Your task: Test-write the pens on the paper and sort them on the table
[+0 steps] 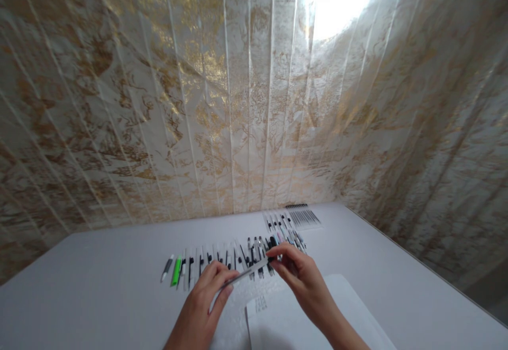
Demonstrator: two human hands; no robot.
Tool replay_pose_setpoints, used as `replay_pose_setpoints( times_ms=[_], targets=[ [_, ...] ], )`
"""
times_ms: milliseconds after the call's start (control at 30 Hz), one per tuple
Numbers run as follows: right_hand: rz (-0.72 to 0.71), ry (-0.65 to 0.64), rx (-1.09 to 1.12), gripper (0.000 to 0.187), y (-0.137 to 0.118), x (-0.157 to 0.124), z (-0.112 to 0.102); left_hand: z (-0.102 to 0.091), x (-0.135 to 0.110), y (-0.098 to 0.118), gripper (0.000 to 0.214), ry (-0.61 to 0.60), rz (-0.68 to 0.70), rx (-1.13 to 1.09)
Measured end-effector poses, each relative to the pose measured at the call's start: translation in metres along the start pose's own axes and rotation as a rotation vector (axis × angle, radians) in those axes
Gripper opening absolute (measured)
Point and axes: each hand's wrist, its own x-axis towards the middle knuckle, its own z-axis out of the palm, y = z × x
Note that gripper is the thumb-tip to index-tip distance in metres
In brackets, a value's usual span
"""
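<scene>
"White tabletop [119, 286] fills the lower half of my view, watching from far off through the head camera; where is the slim pen [249, 270], and who has it?"

"I see it slantwise above the table, pale and slightly blurred; the left hand [202, 297] pinches its lower end between thumb and fingers, and the right hand [299, 270] grips its dark upper end [270, 259] in the fingertips."

"So neither one is free; how would I work it well from my end?"

"I'd make the left hand the steady anchor; I'd have the right hand turn or pull along the pen's own line, never across it; a body that thin would likely bend or slip under sideways force."

"Anything to mind nearby?"

"I'd mind the row of pens [191, 265] just beyond, with the green pen [177, 270] near its left end; they could roll if a knuckle brushed them; the white sheet [286, 321] lies lower down, partly under the right forearm; whether that dark end is a cap or a clip, I cannot tell."
</scene>
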Motion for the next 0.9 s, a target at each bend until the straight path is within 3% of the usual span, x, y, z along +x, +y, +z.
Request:
replay_pose_setpoints(
  times_ms=[267,400,533,633,800,900],
  targets=[
    [-0.183,-0.019,-0.232,0.015,-0.005,-0.001,-0.002,0.001,0.002,-0.002,0.027,-0.01,0.019,0.016],
    [-0.09,-0.085,-0.283,0.009,-0.006,0.0,-0.008,-0.003,0.004,-0.001,0.025,-0.017,0.04,0.022],
    [0.067,-0.124,-0.171,0.006,-0.003,0.001,-0.011,-0.004,0.004,0.002,0.024,-0.045,0.03,0.007],
    [0.08,-0.141,-0.175,0.007,-0.002,0.002,-0.011,-0.003,0.003,0.003,0.024,-0.057,0.024,-0.004],
    [-0.045,-0.154,-0.414,0.031,0.0,-0.001,-0.003,0.001,0.003,0.001,0.025,-0.044,0.016,-0.008],
    [-0.009,-0.138,-0.541,0.044,0.003,-0.003,0.006,0.005,0.003,-0.002,0.026,-0.009,0.029,-0.018]
  ],
)
